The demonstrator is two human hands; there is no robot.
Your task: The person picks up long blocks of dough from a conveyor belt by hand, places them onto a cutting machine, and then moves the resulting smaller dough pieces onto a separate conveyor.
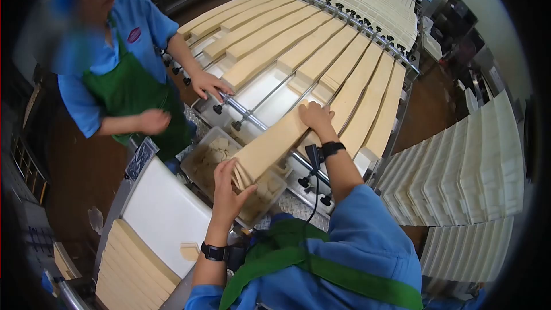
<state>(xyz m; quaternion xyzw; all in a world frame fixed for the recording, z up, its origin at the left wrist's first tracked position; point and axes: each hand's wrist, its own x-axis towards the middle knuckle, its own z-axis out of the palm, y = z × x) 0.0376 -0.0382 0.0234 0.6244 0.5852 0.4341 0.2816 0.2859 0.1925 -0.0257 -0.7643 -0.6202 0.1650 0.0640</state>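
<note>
A long row of thin, pale, cream-coloured square sheets pressed together (270, 146) lies slantwise between my hands, above a plastic tub. My left hand (228, 192) holds its near end, where several sheets fan slightly apart between thumb and fingers. The far end is gripped by my right hand (317, 117), its fingers curled over the edge. Beyond it, similar long rows (353, 95) lie side by side in lanes parted by metal rods on a white conveyor (261, 100). Under the held row, the clear tub (198, 161) contains broken pale pieces (217, 152).
A co-worker in a green apron (135, 103) stands at left, one hand (209, 84) on the conveyor's edge. A metal bar with black knobs (247, 113) crosses its front. A white surface (163, 195) bears more rows (135, 270). Tall pale stacks (459, 161) stand at right.
</note>
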